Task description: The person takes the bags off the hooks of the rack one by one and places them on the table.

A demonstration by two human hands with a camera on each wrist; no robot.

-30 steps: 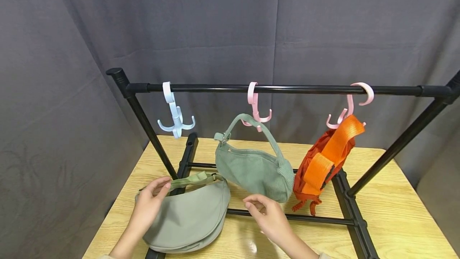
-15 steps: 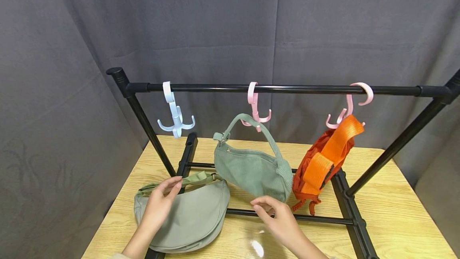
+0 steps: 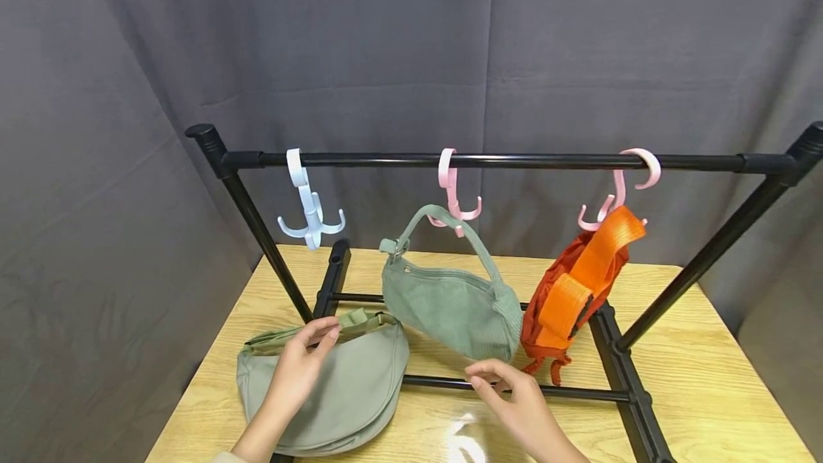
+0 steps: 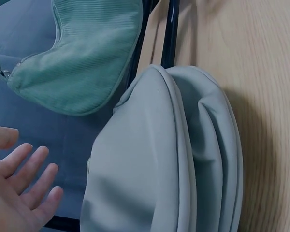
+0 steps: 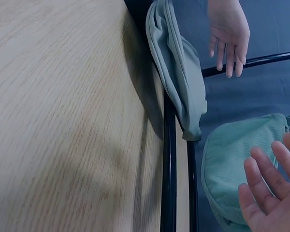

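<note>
My left hand (image 3: 298, 370) hovers over the grey-green half-moon shoulder bag (image 3: 350, 399), which lies on the table at the left with its light green strap (image 3: 356, 320) along the top. In the left wrist view the fingers (image 4: 31, 169) are spread loosely beside the bag and hold nothing. The corduroy green handbag (image 3: 450, 306) hangs by its handle from the middle pink hook (image 3: 454, 191). Just below its lower right end is my right hand (image 3: 517, 406), fingers loosely bent around nothing. In the right wrist view, its fingers (image 5: 266, 179) overlap the corduroy bag.
A black rack (image 3: 386, 160) spans the table (image 3: 726, 377). From its bar hang a light blue hook (image 3: 311, 216) at the left and a pink hook (image 3: 620, 188) at the right, which carries an orange-red bag (image 3: 572, 299). Grey curtains stand behind.
My left hand has moved right across the half-moon bag, away from the strap's left end. The right hand has drifted right and slightly down. The bags have kept their places.
</note>
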